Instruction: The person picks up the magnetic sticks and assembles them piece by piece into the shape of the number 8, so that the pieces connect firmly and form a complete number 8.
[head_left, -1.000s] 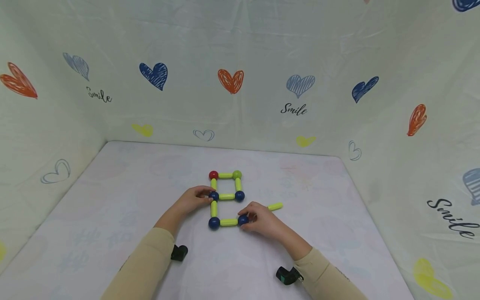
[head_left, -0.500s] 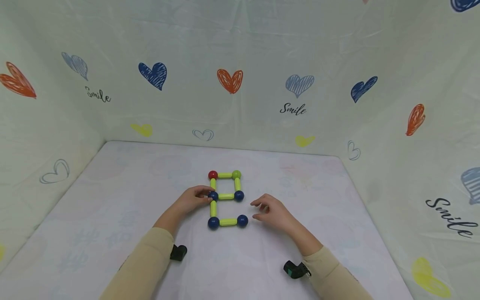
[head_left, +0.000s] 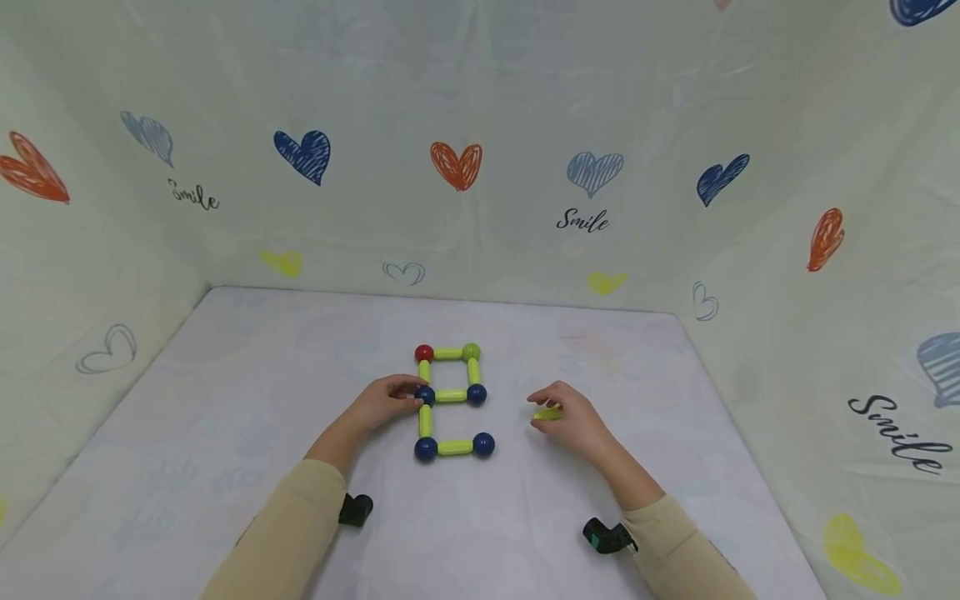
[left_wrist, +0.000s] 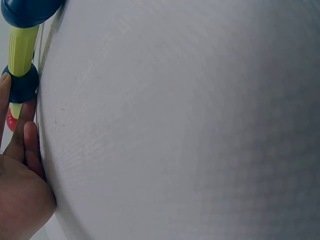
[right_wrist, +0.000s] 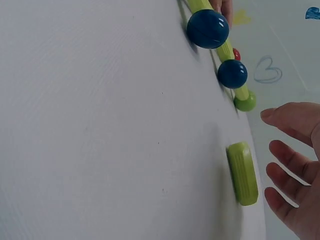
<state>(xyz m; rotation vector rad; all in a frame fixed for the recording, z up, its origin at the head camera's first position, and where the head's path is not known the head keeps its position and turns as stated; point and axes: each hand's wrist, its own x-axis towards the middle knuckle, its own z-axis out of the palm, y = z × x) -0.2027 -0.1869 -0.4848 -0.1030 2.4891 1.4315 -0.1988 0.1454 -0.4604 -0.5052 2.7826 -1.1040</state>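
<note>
On the white table lies a flat figure of yellow-green rods and balls. A red ball and a green ball top it; the other balls are blue. My left hand pinches the middle-left blue ball between thumb and fingers. To the right of the figure, my right hand is spread around a loose yellow-green rod. In the right wrist view, its fingers and thumb stand apart from that rod, which lies on the table. The figure's lower square has no rod on its right side.
A pale cloth with printed hearts hangs behind the white tabletop and on both sides. Black wrist cameras stick out from beneath both sleeves, close above the table.
My right hand has let go of the lower-right blue ball and moved right to the loose rod. My left hand has stayed on the middle-left ball.
</note>
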